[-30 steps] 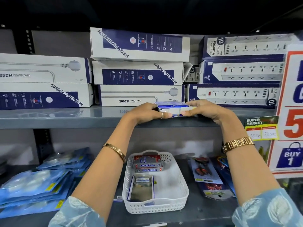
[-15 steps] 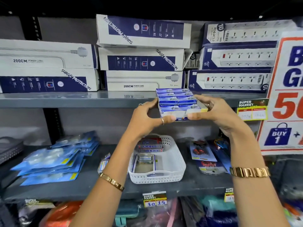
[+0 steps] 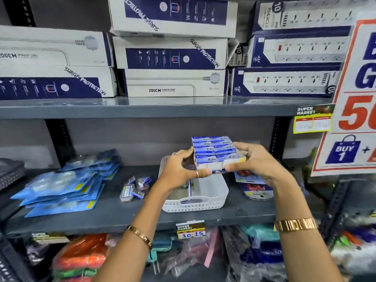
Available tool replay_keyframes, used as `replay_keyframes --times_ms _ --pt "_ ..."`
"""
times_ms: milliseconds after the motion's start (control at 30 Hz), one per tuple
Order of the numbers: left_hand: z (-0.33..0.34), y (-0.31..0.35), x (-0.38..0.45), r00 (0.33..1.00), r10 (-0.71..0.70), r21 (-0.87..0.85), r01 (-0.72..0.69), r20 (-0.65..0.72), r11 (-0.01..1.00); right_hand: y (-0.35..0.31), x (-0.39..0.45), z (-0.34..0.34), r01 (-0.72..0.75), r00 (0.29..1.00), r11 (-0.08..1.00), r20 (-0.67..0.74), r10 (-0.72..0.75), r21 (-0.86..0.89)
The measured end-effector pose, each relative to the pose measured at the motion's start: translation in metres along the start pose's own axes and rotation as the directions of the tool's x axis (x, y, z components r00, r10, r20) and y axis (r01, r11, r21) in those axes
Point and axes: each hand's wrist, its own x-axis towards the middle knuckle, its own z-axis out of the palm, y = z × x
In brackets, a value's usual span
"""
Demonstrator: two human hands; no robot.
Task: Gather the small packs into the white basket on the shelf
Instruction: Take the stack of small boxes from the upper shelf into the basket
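Observation:
A flat block of several small blue-and-white packs is held level between both hands, just above the white basket on the middle shelf. My left hand grips the block's left end and my right hand grips its right end. The perforated plastic basket is partly hidden behind my hands; a blue-edged pack shows inside it. A few loose small packs lie on the shelf to the left of the basket.
Blue blister packs are piled at the shelf's left. Carded items lie right of the basket. Long power-strip boxes fill the upper shelf. A sale sign hangs at right. Bagged goods sit below.
Both hands lifted the block of packs off the upper shelf and carried it down to just above the basket. The view has tilted downward.

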Motion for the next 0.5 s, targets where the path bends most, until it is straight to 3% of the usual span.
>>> replay_keyframes --times_ms 233,500 --pt "0.016 -0.071 0.018 0.975 -0.172 -0.083 0.185 0.142 0.979 0.07 0.031 0.009 -0.182 0.983 0.983 0.01 0.182 -0.04" --pt "0.033 -0.145 0.054 0.909 -0.362 -0.005 0.371 0.209 0.929 0.135 0.07 0.021 -0.356 0.934 0.932 0.013 0.358 -0.074"
